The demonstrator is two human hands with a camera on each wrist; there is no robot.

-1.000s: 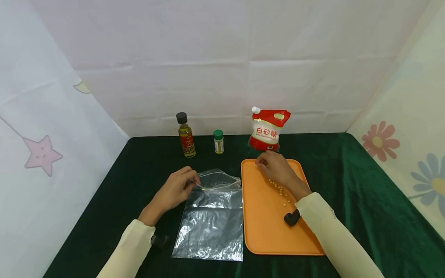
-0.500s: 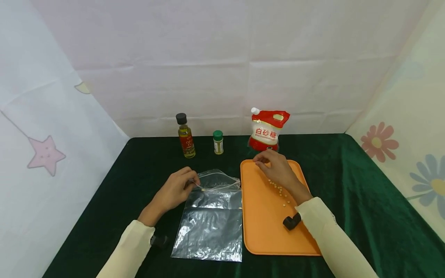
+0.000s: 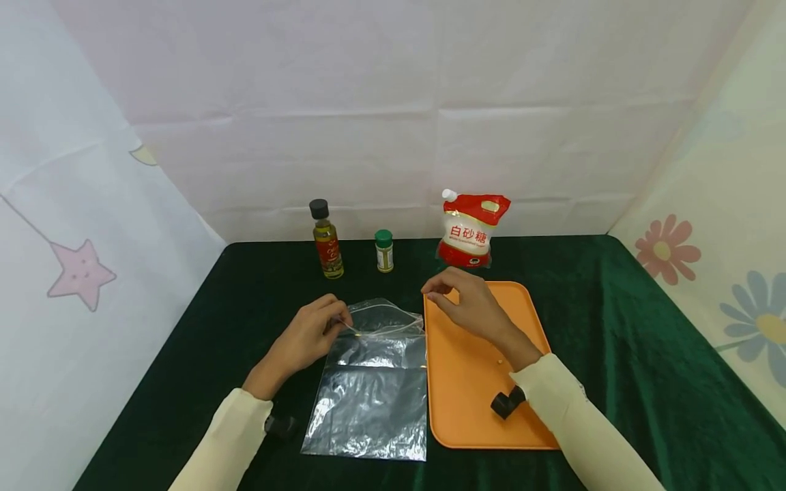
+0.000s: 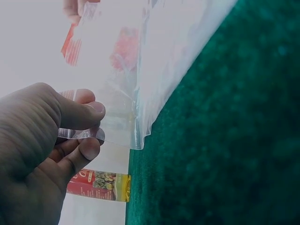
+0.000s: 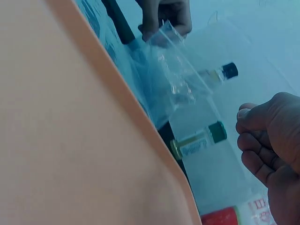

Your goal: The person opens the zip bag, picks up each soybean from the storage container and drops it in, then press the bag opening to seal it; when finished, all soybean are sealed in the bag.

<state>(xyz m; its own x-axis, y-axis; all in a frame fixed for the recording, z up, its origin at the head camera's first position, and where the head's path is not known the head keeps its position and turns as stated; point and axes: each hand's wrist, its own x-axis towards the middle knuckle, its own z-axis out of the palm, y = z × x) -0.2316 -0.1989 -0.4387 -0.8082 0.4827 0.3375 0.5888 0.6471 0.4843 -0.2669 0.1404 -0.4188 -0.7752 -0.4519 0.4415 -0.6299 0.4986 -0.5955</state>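
The left hand (image 3: 307,335) pinched the mouth of a clear, rectangular plastic zip bag (image 3: 368,409), which lay toward its four o'clock. At the bag's three o'clock lay a flat, rectangular orange tray (image 3: 463,409). The right hand (image 3: 468,305) hung over its eleven o'clock end, fingertips narrow, contents impossible to tell.

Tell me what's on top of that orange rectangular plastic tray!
I see one tiny pale piece, too small to name, on the tray. The bare right hand, black wrist camera and cream fabric sleeve block other parts, so anything beneath them can't be seen.
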